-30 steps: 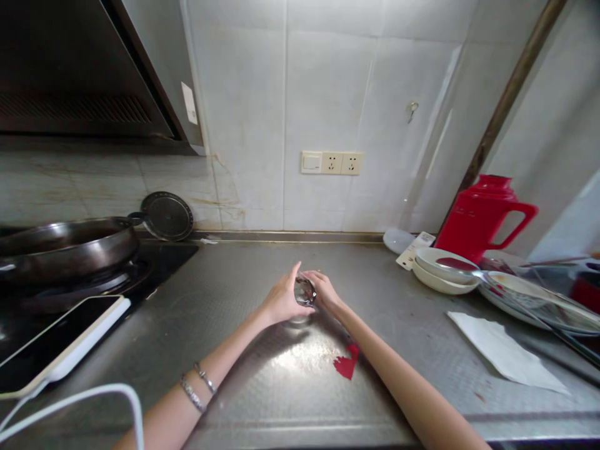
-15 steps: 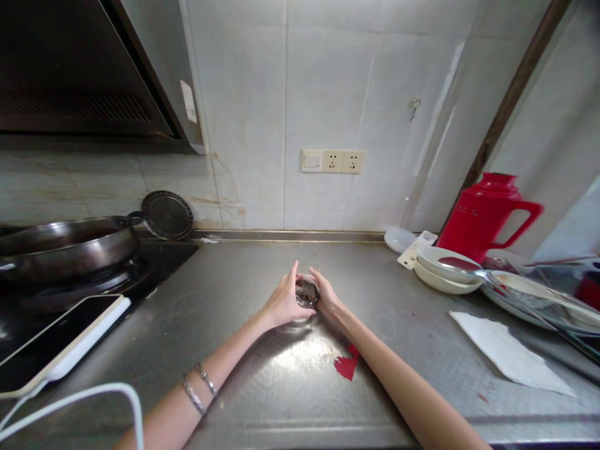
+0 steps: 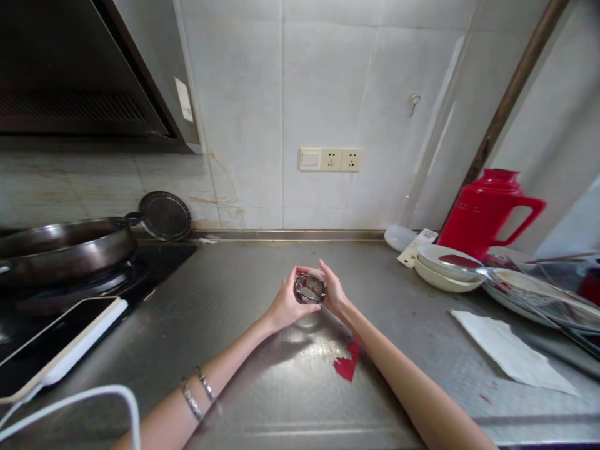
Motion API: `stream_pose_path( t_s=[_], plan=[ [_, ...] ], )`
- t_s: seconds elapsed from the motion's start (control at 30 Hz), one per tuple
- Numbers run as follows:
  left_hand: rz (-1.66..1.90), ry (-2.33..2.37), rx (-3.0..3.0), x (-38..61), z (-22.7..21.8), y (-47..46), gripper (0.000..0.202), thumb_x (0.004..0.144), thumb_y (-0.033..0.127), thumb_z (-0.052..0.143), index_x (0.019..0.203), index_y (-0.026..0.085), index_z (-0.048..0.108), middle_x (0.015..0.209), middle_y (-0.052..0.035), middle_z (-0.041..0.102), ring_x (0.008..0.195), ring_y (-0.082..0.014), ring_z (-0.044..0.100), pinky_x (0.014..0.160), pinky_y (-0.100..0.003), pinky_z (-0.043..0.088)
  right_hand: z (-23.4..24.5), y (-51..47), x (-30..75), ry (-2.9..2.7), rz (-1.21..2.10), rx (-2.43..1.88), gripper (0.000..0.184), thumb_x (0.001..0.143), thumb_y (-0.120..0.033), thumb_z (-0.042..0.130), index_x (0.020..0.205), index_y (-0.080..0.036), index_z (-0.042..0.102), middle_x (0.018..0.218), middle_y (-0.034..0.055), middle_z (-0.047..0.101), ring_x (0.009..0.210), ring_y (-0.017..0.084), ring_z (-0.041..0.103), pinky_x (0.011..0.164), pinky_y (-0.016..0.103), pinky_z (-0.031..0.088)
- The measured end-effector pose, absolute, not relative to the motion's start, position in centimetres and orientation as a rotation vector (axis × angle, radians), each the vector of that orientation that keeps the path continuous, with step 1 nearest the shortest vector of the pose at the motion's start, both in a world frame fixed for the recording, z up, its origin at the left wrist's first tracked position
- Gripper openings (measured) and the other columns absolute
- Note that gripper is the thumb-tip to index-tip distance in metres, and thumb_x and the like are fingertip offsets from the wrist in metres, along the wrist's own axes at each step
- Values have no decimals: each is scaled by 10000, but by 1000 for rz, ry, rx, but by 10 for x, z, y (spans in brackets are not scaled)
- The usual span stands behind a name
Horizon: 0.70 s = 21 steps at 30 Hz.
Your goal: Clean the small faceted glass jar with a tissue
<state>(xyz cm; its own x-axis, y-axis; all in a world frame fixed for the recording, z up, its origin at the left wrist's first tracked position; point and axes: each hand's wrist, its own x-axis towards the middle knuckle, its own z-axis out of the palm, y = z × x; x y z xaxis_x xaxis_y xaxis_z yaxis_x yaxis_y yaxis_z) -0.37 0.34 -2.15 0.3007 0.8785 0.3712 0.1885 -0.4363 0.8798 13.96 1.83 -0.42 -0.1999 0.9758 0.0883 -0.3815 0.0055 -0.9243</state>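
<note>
Above the middle of the metal counter, my left hand (image 3: 289, 299) is curled around the left side of a small round object (image 3: 310, 289). It has a dark, shiny, ring-like rim and a lighter, glassy middle; its exact kind is not clear. My left thumb lies along its near edge. On the opposite side, my right hand (image 3: 334, 291) holds it between the palm and lengthened fingers. Part of its outer wall is hidden by both hands. A torn red scrap (image 3: 345, 365) lies on the counter near my right forearm.
At left, a steel pan (image 3: 70, 247) sits on the black stove, with a phone (image 3: 60, 344) and white cable (image 3: 94, 390) nearer me. Rightward are a red thermos jug (image 3: 482, 215), stacked bowls (image 3: 447, 282) and a white paper napkin (image 3: 510, 353). A tiled wall (image 3: 244, 125) stands behind.
Both hands have shifted slightly to the right with the round object. Its rim now faces me more fully, and the right fingers have moved along its side.
</note>
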Motion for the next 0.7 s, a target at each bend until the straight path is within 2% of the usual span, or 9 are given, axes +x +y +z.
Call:
stream_pose_path(
  t_s=[0.27, 0.47, 0.6, 0.7],
  plan=[
    [1217, 1098, 1806, -4, -21, 4, 967, 559, 355, 821, 1380, 163, 346, 1255, -165, 479, 1234, -320, 447, 1063, -473, 321, -9, 19, 132, -1012, 1441, -799, 550, 851, -608, 375, 933, -174, 703, 900, 97, 727, 844, 244, 675, 755, 365, 524],
    [1213, 1181, 1801, -4, -25, 7, 979, 570, 363, 813, 1385, 130, 322, 1285, -190, 468, 1236, -317, 457, 1068, -468, 319, -12, 15, 125, -968, 1352, -823, 510, 828, -606, 427, 995, -186, 663, 1019, 84, 703, 902, 237, 663, 793, 352, 518],
    [1226, 1140, 1744, -6, -23, 10, 946, 587, 373, 809, 1371, 142, 332, 1247, -172, 558, 1204, -296, 507, 1046, -450, 360, -19, 16, 116, -888, 1255, -849, 493, 776, -604, 497, 993, -189, 652, 1066, 72, 684, 956, 237, 642, 832, 344, 507],
    [1272, 1155, 1683, -8, -20, 11, 951, 546, 378, 833, 1348, 160, 372, 1178, -149, 621, 1141, -293, 563, 1013, -440, 400, -24, 18, 110, -855, 1179, -859, 480, 734, -588, 549, 953, -175, 657, 1041, 67, 690, 981, 234, 627, 876, 326, 481]
  ],
)
